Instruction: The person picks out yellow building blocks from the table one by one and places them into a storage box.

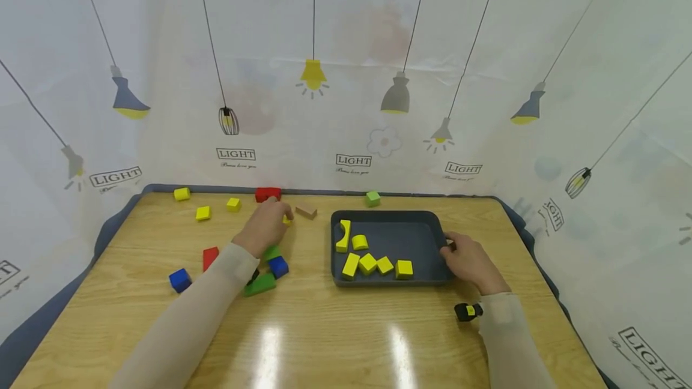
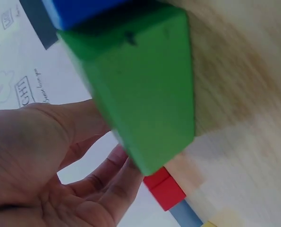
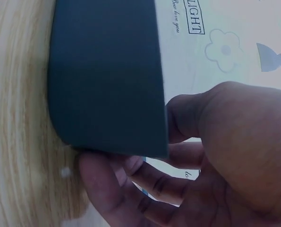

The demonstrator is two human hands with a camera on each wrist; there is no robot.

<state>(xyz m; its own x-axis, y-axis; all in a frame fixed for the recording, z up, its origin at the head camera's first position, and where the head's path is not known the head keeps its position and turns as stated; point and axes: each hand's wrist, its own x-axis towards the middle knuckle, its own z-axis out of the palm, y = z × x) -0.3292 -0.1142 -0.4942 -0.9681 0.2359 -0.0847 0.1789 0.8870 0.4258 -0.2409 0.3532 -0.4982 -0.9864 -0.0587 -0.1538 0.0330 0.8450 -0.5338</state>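
Observation:
My left hand (image 1: pixel 264 225) reaches over the left part of the table, its fingertips round a small yellow block (image 1: pixel 287 220) that they mostly cover. In the left wrist view, a green block (image 2: pixel 145 90) stands in front of my fingertips and hides them. Below that wrist lie green and blue blocks (image 1: pixel 278 266). At the tray's right end, my right hand (image 1: pixel 471 262) grips the rim and handle, thumb on top. The dark grey tray (image 1: pixel 400 236) carries several yellow blocks (image 1: pixel 367 264), one of them an arch shape (image 1: pixel 343 237) by the left wall.
Loose yellow blocks (image 1: pixel 203 213) lie at the far left. A red block (image 1: pixel 267 194), a natural wood block (image 1: pixel 306 212) and a light green cube (image 1: pixel 373 199) stand toward the back. A blue cube (image 1: pixel 180 280) and another red block (image 1: pixel 210 257) are beside my left forearm. Printed cloth walls border the table.

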